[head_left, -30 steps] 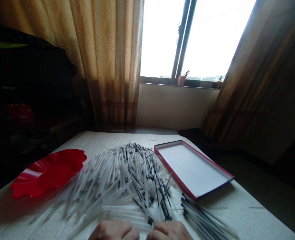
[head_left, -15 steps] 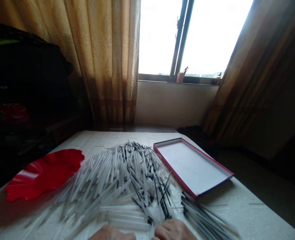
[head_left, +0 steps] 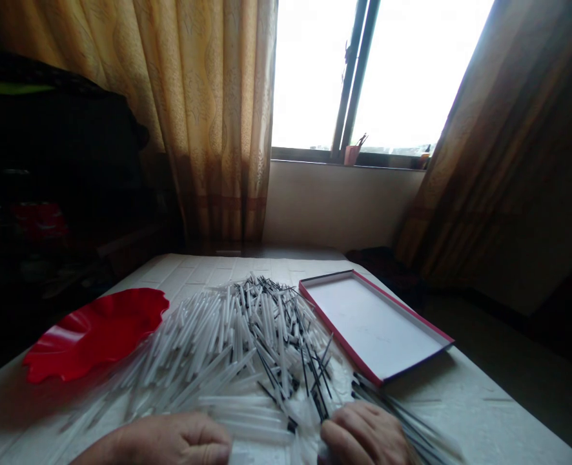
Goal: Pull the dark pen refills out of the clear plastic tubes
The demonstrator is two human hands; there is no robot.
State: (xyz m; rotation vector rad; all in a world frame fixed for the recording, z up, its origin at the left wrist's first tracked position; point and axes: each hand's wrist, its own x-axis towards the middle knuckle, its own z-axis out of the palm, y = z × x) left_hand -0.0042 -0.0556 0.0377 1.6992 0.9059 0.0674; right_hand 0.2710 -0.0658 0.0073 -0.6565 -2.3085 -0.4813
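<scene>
A big heap of white plastic tubes [head_left: 218, 349] mixed with thin black sticks [head_left: 310, 374] covers the middle of the white table [head_left: 484, 420]. My left hand [head_left: 170, 442] lies at the near edge of the heap, fingers curled and closed over a white tube lying crosswise. My right hand [head_left: 366, 436] is next to it, fingers curled down among black sticks and tubes; what it grips is hidden. A separate bundle of black sticks [head_left: 402, 426] lies just right of my right hand.
A red wavy-edged dish [head_left: 92, 332] sits at the table's left. A shallow red-rimmed box lid [head_left: 377, 329] with a white inside lies at the right. Curtains, a window sill and dark furniture stand behind the table.
Both hands have come further up into view from the bottom edge and moved apart slightly, onto the near edge of the heap. The heap, dish and lid have not moved.
</scene>
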